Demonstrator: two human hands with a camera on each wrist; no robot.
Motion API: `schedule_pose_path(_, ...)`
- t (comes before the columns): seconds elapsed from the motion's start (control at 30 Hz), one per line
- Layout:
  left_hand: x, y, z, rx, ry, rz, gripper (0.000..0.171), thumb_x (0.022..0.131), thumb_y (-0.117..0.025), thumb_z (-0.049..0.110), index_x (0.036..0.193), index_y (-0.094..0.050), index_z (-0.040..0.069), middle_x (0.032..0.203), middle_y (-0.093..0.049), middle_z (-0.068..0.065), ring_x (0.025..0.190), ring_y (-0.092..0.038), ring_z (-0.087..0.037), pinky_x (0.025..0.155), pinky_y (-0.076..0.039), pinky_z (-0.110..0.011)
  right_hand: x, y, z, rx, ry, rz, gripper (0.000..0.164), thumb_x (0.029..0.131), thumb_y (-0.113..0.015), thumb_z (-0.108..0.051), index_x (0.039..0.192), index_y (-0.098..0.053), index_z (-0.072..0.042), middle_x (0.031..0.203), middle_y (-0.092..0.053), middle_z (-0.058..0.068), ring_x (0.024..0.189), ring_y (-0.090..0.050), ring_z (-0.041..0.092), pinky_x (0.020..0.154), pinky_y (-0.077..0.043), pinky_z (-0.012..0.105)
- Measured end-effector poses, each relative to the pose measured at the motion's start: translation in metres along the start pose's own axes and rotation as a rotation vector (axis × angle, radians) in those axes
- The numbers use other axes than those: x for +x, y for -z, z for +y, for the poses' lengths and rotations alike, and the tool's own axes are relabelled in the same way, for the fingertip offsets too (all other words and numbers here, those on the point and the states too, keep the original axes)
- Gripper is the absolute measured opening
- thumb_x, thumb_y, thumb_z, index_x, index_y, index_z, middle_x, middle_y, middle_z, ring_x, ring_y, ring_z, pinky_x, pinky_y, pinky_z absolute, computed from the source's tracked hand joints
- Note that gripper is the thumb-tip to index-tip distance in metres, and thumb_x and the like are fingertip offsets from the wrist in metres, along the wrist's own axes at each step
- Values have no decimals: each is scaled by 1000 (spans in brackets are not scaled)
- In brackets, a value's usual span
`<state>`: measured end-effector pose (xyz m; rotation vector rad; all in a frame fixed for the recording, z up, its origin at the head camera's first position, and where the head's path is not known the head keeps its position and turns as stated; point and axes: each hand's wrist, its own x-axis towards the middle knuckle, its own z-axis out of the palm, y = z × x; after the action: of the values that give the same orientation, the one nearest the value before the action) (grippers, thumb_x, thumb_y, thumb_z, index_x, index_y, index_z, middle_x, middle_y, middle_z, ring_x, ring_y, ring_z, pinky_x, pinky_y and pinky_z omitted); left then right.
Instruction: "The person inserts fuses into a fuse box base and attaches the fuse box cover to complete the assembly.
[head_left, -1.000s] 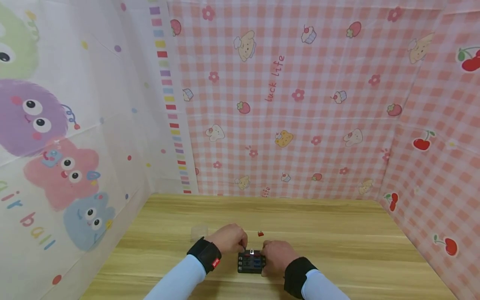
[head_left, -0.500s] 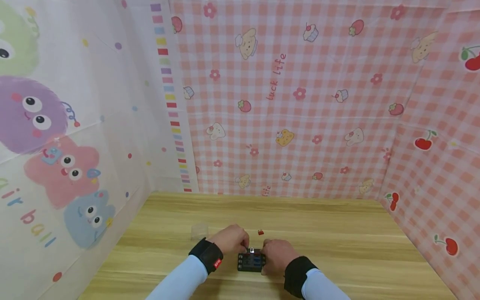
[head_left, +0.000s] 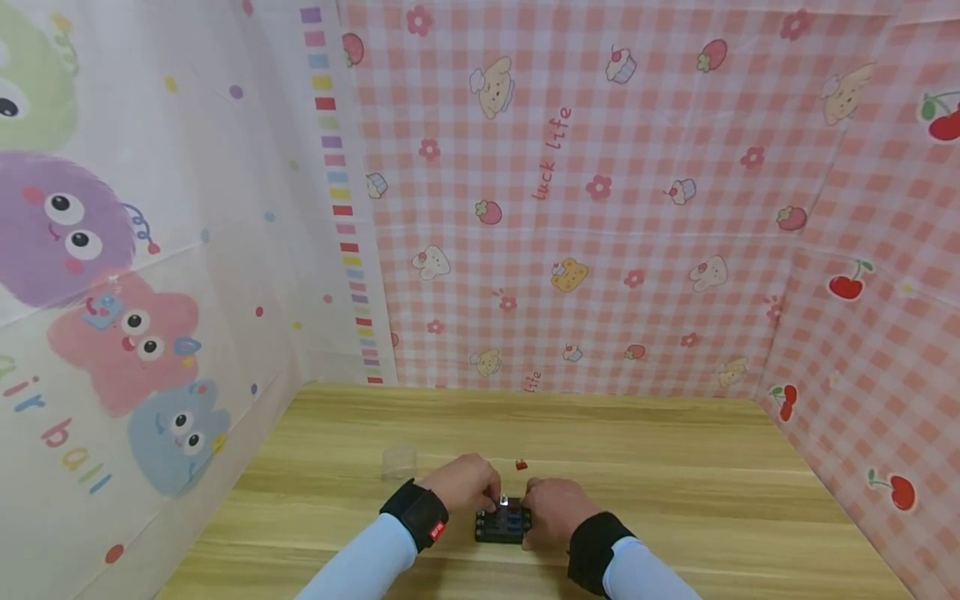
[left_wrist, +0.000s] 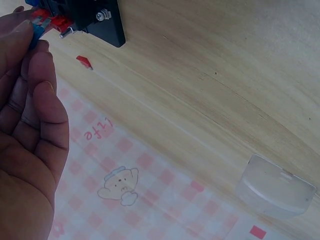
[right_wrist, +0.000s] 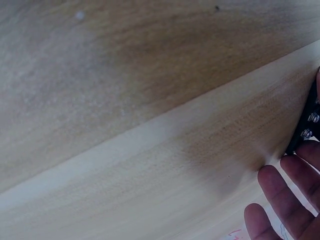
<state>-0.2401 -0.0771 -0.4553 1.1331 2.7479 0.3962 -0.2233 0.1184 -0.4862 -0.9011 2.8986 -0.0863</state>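
A black fuse box [head_left: 498, 535] with metal screw terminals lies on the table between both hands. My left hand [head_left: 467, 485] pinches a small blue blade fuse [left_wrist: 36, 37] between thumb and index finger, over the box's far left part. Red blade fuses [left_wrist: 62, 22] sit in the box beside that blue fuse. Whether the blue fuse is seated in a slot I cannot tell. My right hand [head_left: 558, 510] grips the right side of the box, its thumb and index finger at the edge in the right wrist view. Its palm is out of sight there.
Beyond the box a loose red blade fuse [head_left: 521, 465] lies on the wooden table [head_left: 660, 467]. A clear plastic cover [head_left: 399, 463] stands behind the left wrist. Patterned cloth [head_left: 600, 250] walls off the back and both sides.
My left hand has shifted slightly right and toward me, over the box's left slots. The right hand keeps its grip, and the box has hardly moved.
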Motion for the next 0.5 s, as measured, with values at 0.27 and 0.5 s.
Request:
schedule_pose_path(0.27, 4, -8, -2, 7, -23, -14, 8, 83, -79, 6, 81, -75, 13, 71, -61, 12, 64, -51, 0, 63, -44, -17, -1, -1, 0, -9, -2, 7, 40, 70, -88, -42, 95, -76, -13, 86, -58, -7, 73, -53, 8, 73, -49, 30)
schedule_pose_path(0.5, 5, -10, 0, 30, -17, -24, 10, 82, -79, 6, 80, -74, 14, 71, -61, 13, 64, -51, 0, 62, -44, -16, -2, 1, -1, -5, 2, 4, 40, 70, -88, -42, 96, -76, -14, 87, -58, -8, 74, -53, 8, 74, -49, 30)
